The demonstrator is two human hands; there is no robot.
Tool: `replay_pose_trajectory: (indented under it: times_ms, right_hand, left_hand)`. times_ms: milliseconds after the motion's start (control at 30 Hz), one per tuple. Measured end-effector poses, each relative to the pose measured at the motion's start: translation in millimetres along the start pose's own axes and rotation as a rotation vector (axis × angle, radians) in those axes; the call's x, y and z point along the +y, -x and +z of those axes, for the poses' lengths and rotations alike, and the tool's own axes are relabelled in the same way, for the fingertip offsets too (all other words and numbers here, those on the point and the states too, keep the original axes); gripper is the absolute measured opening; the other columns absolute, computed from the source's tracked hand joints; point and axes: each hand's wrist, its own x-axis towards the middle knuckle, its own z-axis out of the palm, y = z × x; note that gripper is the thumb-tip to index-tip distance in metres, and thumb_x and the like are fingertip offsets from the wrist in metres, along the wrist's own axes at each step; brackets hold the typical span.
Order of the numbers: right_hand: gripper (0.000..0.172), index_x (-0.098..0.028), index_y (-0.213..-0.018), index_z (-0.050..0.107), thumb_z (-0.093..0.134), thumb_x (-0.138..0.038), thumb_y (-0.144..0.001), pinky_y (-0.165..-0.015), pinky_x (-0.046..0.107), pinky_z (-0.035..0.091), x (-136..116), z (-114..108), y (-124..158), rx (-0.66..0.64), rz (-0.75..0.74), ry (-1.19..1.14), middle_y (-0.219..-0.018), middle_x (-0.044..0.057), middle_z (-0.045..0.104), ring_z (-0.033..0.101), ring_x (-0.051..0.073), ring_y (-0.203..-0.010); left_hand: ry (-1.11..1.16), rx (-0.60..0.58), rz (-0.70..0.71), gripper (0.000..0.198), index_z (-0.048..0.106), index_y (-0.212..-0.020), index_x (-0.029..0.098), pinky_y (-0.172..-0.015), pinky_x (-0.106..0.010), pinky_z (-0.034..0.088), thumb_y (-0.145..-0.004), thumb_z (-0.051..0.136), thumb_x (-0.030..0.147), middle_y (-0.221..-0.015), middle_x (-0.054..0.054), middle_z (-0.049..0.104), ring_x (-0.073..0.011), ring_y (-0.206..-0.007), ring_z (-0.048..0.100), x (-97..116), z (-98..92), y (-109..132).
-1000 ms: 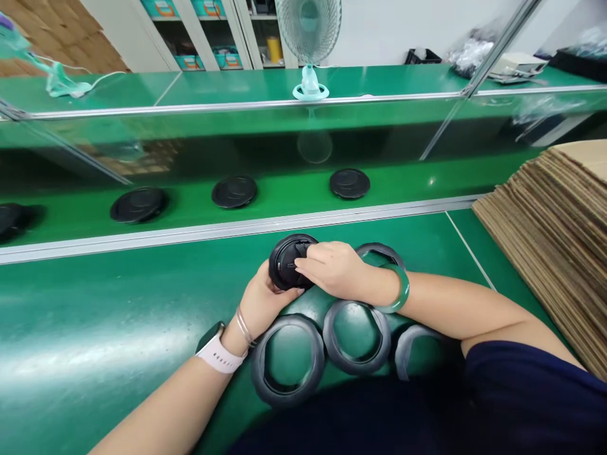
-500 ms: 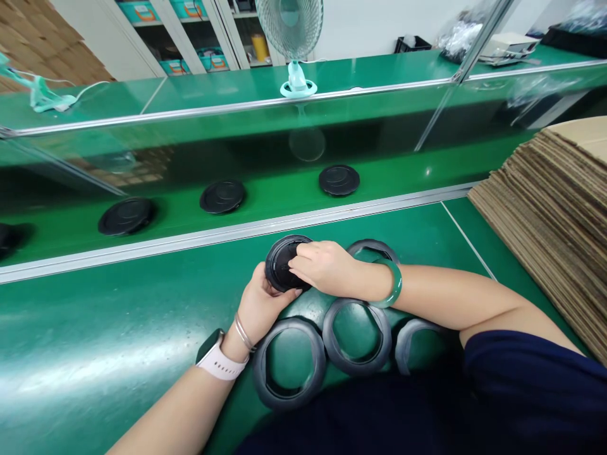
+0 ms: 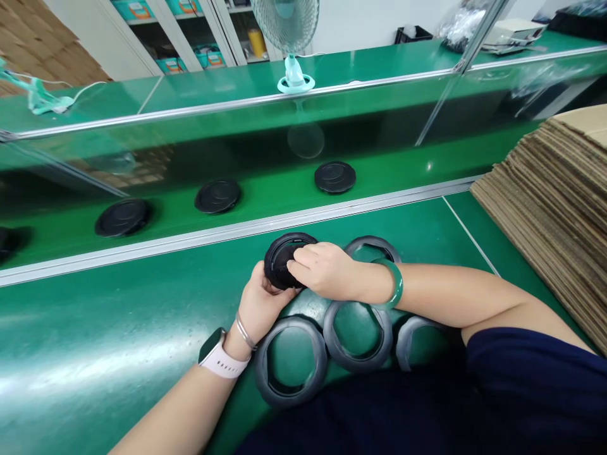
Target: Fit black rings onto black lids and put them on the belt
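My left hand [image 3: 265, 300] is closed around the lower left rim of a round black plastic part [image 3: 279, 256], held slightly tilted above the green worktop. My right hand [image 3: 322, 270] reaches in from the right, its fingers curled and pinched against the inner face of that part. Whether a small piece sits between the right fingertips is hidden. Below and beside my hands lie several grey rings, among them a front left ring [image 3: 290, 395], a middle ring [image 3: 359, 360], a back ring [image 3: 374, 242] partly behind my right wrist, and a right ring [image 3: 404, 344] partly covered by my clothing.
Beyond a metal rail [image 3: 237, 230], several black discs [image 3: 334, 177] lie spaced out on a green strip. Stacked flat cardboard [image 3: 545, 189] rises on the right. A mint fan [image 3: 294, 76] stands on the shelf behind the clear panel.
My right fingers have shifted slightly on the black part while my left hand keeps its hold. The discs beyond the rail sit a little farther left. The camera view has moved slightly.
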Motion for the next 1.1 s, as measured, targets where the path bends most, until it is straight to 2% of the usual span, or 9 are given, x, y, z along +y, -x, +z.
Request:
replay_pose_trajectory:
  times_ms: [267, 500, 633, 833, 1100]
  right_hand:
    - [0.022, -0.014, -0.083, 0.061, 0.046, -0.016, -0.099, -0.061, 0.031, 0.038, 4.4, -1.8, -2.8, -0.126, 0.078, -0.069, -0.077, 0.006, 0.054, 0.051, 0.019, -0.068]
    - [0.014, -0.010, -0.093, 0.062, 0.055, -0.021, -0.099, -0.075, 0.034, 0.045, 6.6, -3.0, -3.8, -0.187, 0.156, -0.144, -0.092, 0.011, 0.059, 0.057, 0.023, -0.083]
    - [0.013, -0.009, -0.099, 0.061, 0.057, -0.021, -0.098, -0.078, 0.036, 0.047, 5.3, -5.9, -4.8, -0.229, 0.183, -0.145, -0.096, 0.013, 0.060, 0.058, 0.024, -0.087]
    - [0.013, -0.008, -0.098, 0.061, 0.051, -0.016, -0.100, -0.073, 0.037, 0.048, 2.5, -17.4, -8.5, -0.293, 0.124, -0.130, -0.093, 0.013, 0.060, 0.059, 0.025, -0.085]
    - [0.014, -0.007, -0.096, 0.060, 0.047, -0.011, -0.097, -0.073, 0.038, 0.050, -2.0, -24.7, -13.3, -0.368, 0.114, -0.124, -0.092, 0.015, 0.059, 0.059, 0.026, -0.084]
  left_hand:
    - [-0.022, 0.003, -0.013, 0.063, 0.047, -0.109, 0.019, -0.070, -0.024, 0.057, -0.062, 0.089, 0.028, -0.100, -0.003, 0.068, -0.0171, -0.084, 0.068, -1.5, 0.7, 3.2]
    - [-0.016, 0.006, -0.002, 0.066, 0.046, -0.111, 0.020, -0.072, -0.026, 0.058, -0.062, 0.089, 0.029, -0.102, -0.003, 0.067, -0.0181, -0.086, 0.068, -3.9, 0.7, 5.4]
    - [-0.026, 0.005, -0.012, 0.067, 0.045, -0.111, 0.020, -0.071, -0.027, 0.058, -0.062, 0.089, 0.031, -0.102, -0.004, 0.067, -0.0184, -0.084, 0.068, -3.4, 1.3, 5.5]
    - [-0.088, 0.039, 0.008, 0.062, 0.046, -0.107, 0.021, -0.061, -0.020, 0.053, -0.062, 0.088, 0.030, -0.091, 0.000, 0.066, -0.0145, -0.075, 0.065, -0.7, 2.7, 6.3]
    - [-0.209, 0.058, 0.017, 0.058, 0.047, -0.101, 0.021, -0.059, -0.023, 0.053, -0.062, 0.087, 0.035, -0.085, 0.001, 0.066, -0.0163, -0.073, 0.065, -0.7, 2.1, 9.4]
